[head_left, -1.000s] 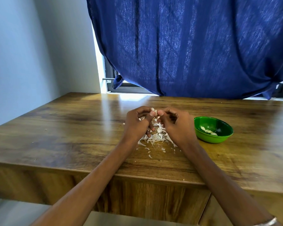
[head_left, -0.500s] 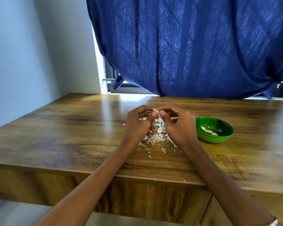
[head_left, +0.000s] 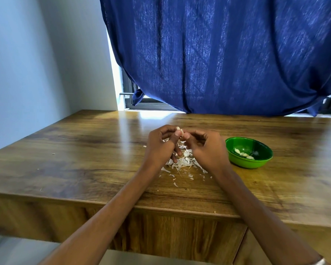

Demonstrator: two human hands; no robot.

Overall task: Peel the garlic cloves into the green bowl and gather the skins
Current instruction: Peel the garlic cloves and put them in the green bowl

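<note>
Pinching one small pale garlic clove [head_left: 179, 130] between the curled fingertips of left hand [head_left: 161, 148] and right hand [head_left: 204, 150], the person has peeled cloves [head_left: 244, 153] in the round green plastic bowl [head_left: 256, 163] just right of the right hand, while loose white papery skins [head_left: 183, 162] beneath both hands remain ungathered.

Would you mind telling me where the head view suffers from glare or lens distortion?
Head view: window light glares off the wooden table at its far edge below the blue curtain; the wide-angle lens bows the curtain and table edges; hands and green bowl stay reasonably sharp.
</note>
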